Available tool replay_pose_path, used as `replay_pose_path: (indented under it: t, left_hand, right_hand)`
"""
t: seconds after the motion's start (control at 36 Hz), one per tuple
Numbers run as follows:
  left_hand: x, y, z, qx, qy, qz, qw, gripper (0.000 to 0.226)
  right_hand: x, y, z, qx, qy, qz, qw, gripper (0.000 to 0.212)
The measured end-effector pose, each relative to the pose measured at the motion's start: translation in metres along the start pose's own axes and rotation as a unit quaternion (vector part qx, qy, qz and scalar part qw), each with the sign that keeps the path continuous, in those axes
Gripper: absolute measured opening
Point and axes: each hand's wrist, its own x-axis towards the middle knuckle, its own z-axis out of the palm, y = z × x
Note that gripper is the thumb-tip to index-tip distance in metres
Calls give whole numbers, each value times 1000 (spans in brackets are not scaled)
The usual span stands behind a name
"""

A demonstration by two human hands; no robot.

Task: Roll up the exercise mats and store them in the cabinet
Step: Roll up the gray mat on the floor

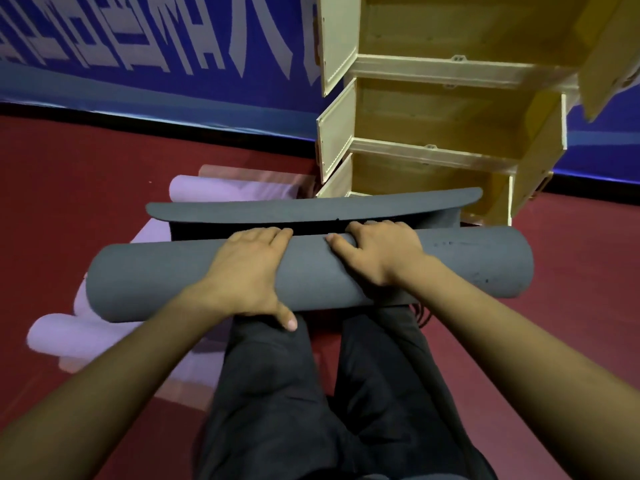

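A grey exercise mat point(145, 275) lies across the floor in front of my knees, almost fully rolled into a thick tube. Its loose end point(311, 207) curls up just beyond the roll. My left hand point(249, 271) grips the roll left of centre, fingers curled over the top and thumb under the near side. My right hand point(377, 252) grips the roll right of centre, fingers over the far edge. A pale purple mat point(69, 336) lies partly rolled under and to the left of the grey one. The cream cabinet point(433, 67) stands right behind the mat, its shelves open.
Red floor point(69, 202) stretches to the left and right. A blue wall banner point(156, 46) with white lettering runs behind. My legs in dark trousers point(311, 393) kneel close to the roll. The cabinet's doors point(336, 39) hang open on both sides.
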Motion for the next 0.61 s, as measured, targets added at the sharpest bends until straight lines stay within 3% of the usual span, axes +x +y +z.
replay_pose_path:
  t: [0.11,0.31,0.5,0.61]
  left_hand:
    - [5,-6,-2,18,4,13,1000,150]
    - [22,-11,-10,13,-17,35,999,124]
    - [38,-10,-36,-64,-110,10,992,112]
    - [39,-6,-43,-89,-137,14,987,99]
  right_hand:
    - [6,1,3,2,18,-12,1000,71]
    - [-2,3,5,23,54,-3,998,65]
    - [-5,8,4,30,99,1,995,60]
    - [-11,14,-1,34,64,8,997,64]
